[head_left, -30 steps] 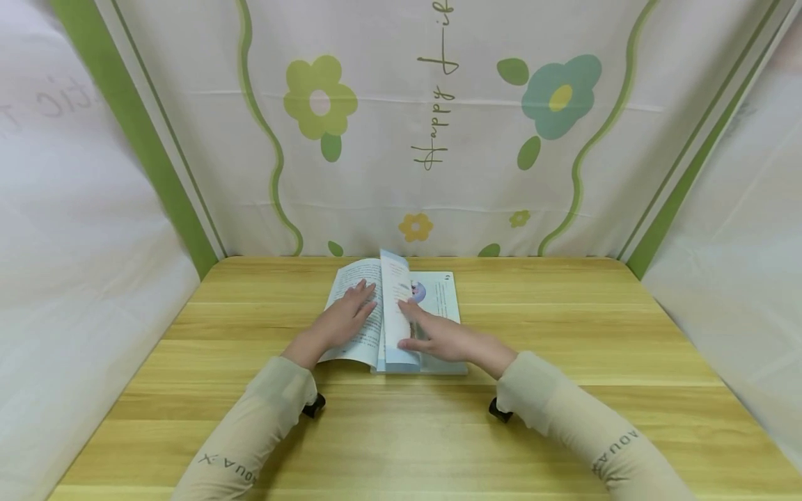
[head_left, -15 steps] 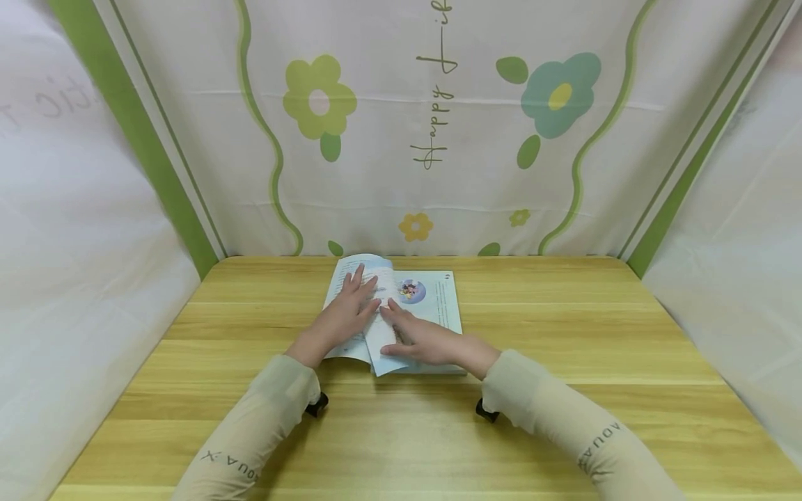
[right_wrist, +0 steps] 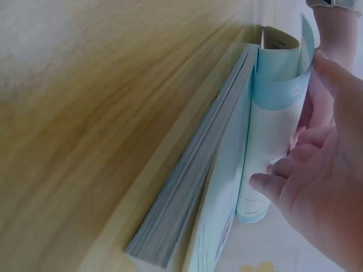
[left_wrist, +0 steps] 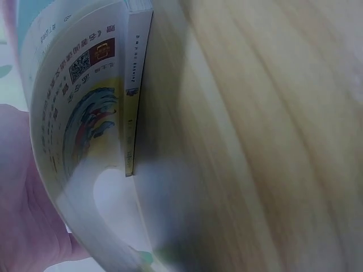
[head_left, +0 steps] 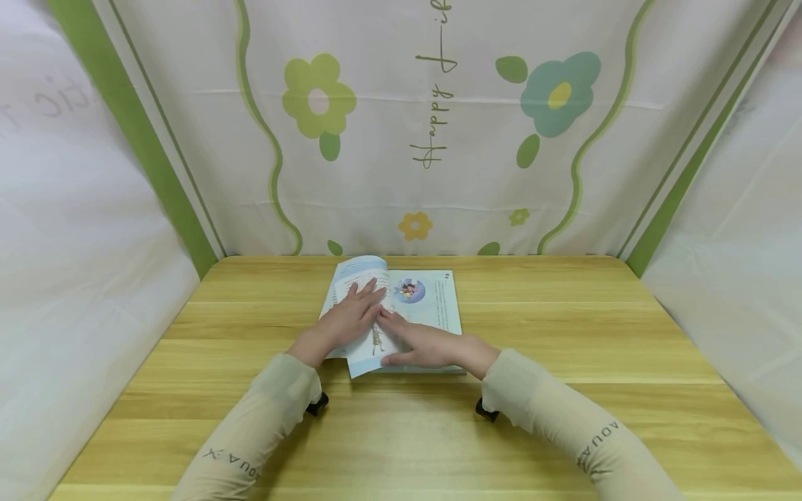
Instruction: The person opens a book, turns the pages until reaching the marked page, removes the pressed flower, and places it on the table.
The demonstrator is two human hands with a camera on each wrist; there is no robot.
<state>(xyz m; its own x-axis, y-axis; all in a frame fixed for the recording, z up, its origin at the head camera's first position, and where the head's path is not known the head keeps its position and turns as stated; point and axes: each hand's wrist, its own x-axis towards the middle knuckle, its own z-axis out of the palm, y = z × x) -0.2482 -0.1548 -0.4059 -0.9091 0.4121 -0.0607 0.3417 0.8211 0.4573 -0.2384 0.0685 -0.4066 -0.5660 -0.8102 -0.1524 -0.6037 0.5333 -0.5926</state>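
Observation:
An open book (head_left: pixel 432 306) lies near the table's far edge, its right page showing a round purple picture and lines of text. A turned leaf (head_left: pixel 366 362) slants over the left side, its lower corner past the book's bottom edge. My left hand (head_left: pixel 351 316) rests on that leaf with fingers spread. Beside it, my right hand (head_left: pixel 426 344) touches the leaf near the spine with straight fingers, its thumb apart. In the left wrist view the cover (left_wrist: pixel 96 73) curls up off the table. The right wrist view shows the thick page block (right_wrist: pixel 198 164) under the curled leaf.
The book lies on a wooden table (head_left: pixel 401 445). A white curtain (head_left: pixel 376 174) with printed flowers hangs behind the far edge, and plain white sheets (head_left: pixel 94 243) hang at the sides. Both sleeves have a black device (head_left: pixel 487 410) at the wrist.
The leaf has swung from standing near the spine over to the left and down. My right hand has moved left with it. My left hand now lies on top of that leaf.

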